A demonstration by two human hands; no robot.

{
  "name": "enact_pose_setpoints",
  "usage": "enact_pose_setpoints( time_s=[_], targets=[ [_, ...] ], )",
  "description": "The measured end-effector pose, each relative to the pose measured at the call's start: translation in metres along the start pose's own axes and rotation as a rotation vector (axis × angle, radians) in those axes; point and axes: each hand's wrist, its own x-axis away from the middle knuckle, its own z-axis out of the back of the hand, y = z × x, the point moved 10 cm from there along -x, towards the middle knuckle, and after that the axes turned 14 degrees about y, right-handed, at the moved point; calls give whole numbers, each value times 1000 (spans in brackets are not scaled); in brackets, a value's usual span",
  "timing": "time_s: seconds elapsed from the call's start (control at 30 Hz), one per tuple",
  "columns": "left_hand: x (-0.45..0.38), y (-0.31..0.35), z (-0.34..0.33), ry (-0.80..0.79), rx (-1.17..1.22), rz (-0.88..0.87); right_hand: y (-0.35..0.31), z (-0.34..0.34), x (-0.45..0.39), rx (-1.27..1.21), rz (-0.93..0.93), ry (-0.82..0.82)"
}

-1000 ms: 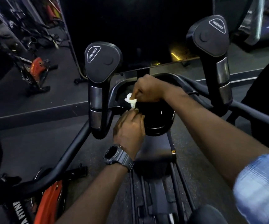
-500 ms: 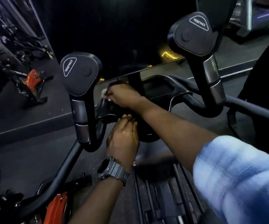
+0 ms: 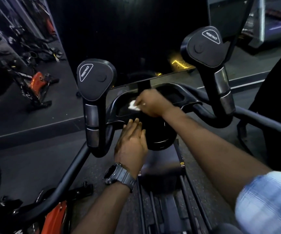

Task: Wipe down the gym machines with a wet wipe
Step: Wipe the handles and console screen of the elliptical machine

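Two hands busy: right hand [image 3: 153, 103] pinching tiny wet wipe [image 3: 133, 105] in console tray [image 3: 119, 100], left hand [image 3: 133, 141] flat, fingers straight. Could easily drop wipe, miss corners.

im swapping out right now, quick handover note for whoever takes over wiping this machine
Right hand: pinches the white wet wipe and holds it on the left part of the black console tray, between the two handles.
Left hand: fingers straight, holds nothing, rests at the tray's near edge by the round black housing.
Done: cannot tell how much is clean; the wipe is on the tray.
Left: probably the rest of the tray, the left handle, the right handle, then the other machines.
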Motion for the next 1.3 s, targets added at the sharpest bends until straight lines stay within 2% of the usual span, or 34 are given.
enact_pose_setpoints(
  time_s=[0.07, 0.1, 0.2, 0.27, 0.33, 0.4, 0.43, 0.53, 0.57, 0.63, 0.73, 0.87, 0.9, 1.0, 1.07, 1.13, 1.23, 1.3],
  targets=[
    [0, 2, -1, -3, -18, -2, 36, 15, -1, 133, -169, 105],
    [0, 4, -2, -4, -22, -2, 32, 12, -1, 186, -165, 103],
    [-1, 3, -4, -43, -30, 3, -28, -13, 0, 87, 73, -25],
    [-4, -3, -6, -94, -58, 22, -37, -14, 9, 4, 158, -94],
    [-7, -3, -4, -114, -74, 19, -14, -2, 5, -5, 97, -52],
    [-10, -1, -5, -118, -67, 22, 13, 2, -2, 130, -35, 33],
    [-10, 0, -5, -125, -51, 37, 5, -3, -4, 168, -20, 16],
    [-10, -2, -5, -166, -14, 80, -38, -34, 2, 49, 133, -174],
    [-10, -4, -4, -163, -14, 88, -37, -31, 6, 42, 165, -170],
    [-11, -6, -2, -140, -8, 110, 1, -9, 13, 134, 96, -115],
    [-10, -3, -4, -143, 14, 135, 66, 33, 31, 290, -136, 47],
    [-10, -3, -2, -122, 17, 118, 12, 9, 49, 222, 21, -28],
    [-10, -4, -2, -127, 13, 116, 8, 15, 54, 216, 8, 18],
    [-13, -5, 0, -123, 31, 166, 52, 61, 69, 356, -198, 156],
    [-11, -3, 0, -112, 46, 177, 73, 76, 82, 474, -320, 181],
    [-10, -4, -3, -128, 52, 175, 41, 59, 70, 460, -231, 156],
    [-15, -15, -3, -172, 70, 264, -38, -9, 39, 241, 7, -74],
    [-24, -24, 0, -143, 82, 310, -47, -17, 23, 197, 42, -92]
  ],
)
